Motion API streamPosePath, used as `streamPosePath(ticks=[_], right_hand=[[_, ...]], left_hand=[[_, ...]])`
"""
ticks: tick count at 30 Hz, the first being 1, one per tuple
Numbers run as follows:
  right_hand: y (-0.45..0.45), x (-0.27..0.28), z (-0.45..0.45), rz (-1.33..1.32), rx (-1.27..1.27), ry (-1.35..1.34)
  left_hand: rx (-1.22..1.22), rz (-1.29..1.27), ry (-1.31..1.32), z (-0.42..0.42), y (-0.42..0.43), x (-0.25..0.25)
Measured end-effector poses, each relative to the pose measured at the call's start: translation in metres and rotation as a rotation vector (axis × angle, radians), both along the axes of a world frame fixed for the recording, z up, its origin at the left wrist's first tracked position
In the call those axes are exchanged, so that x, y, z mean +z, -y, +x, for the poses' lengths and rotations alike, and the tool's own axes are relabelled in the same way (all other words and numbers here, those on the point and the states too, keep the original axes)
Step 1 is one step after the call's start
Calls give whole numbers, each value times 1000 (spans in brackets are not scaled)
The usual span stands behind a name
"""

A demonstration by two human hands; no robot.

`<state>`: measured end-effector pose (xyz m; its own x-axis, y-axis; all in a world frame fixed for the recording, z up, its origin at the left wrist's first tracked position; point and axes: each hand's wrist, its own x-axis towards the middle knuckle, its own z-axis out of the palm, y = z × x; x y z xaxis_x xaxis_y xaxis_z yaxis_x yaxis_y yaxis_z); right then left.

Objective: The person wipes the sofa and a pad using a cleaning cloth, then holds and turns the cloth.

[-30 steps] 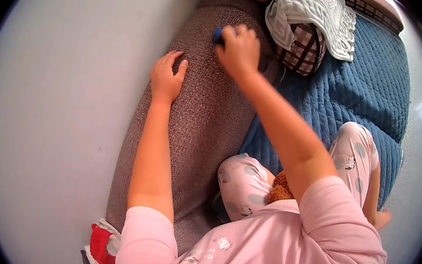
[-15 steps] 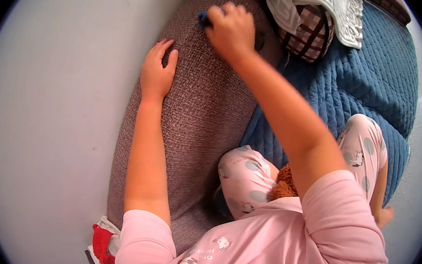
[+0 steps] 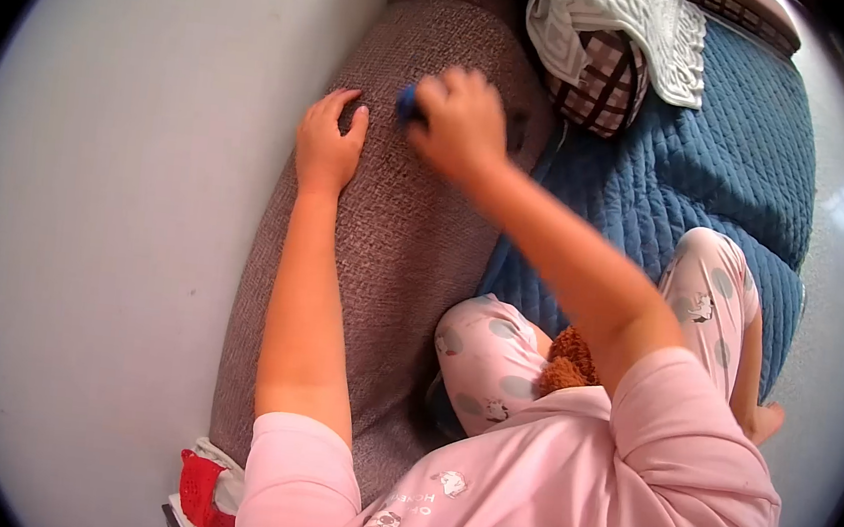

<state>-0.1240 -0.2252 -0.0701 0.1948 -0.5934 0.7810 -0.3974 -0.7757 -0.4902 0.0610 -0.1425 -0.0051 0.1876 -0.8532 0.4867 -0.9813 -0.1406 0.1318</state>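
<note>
A brown woven sofa back (image 3: 400, 231) runs up the middle of the view. My left hand (image 3: 330, 145) lies on its left edge, fingers apart and holding nothing. To the right of it, my right hand (image 3: 462, 125) is closed around a small blue object (image 3: 408, 105) over the upper part of the fabric. The fingers are slightly blurred, and most of the blue object is hidden by them, so its kind cannot be made out.
A blue quilted cover (image 3: 741, 171) spreads at the right. A plaid cushion (image 3: 603, 84) under a white patterned cloth (image 3: 677, 45) sits at the top. Red fabric (image 3: 202, 500) lies at the lower left. Something brown and fluffy (image 3: 569, 362) is between my legs.
Over the last second, my right hand has moved up and then back down the fabric with the blue object. My left hand stays at the left edge. The view has shifted slightly.
</note>
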Motion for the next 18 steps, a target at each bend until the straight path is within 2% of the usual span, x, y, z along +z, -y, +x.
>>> streamPosePath(ticks=[2, 4, 7, 14, 15, 16, 18], right_hand=[[-56, -20, -12, 37, 268, 97], [-72, -25, -20, 43, 296, 113], [-51, -22, -19, -53, 213, 68], [103, -26, 12, -164, -237, 127], [123, -27, 15, -159, -274, 129], [125, -9, 4, -10, -268, 109], [147, -1, 5, 34, -286, 151]], left_hand=[[-3, 2, -43, -3, -1, 2], [-1, 15, -80, -2, -1, -1], [-16, -21, -29, 2, -3, -4], [38, 46, -110, -8, -2, 5], [32, 36, -139, -9, -1, 5], [32, 45, -139, -7, 0, 3], [9, 16, -66, -4, 1, 3]])
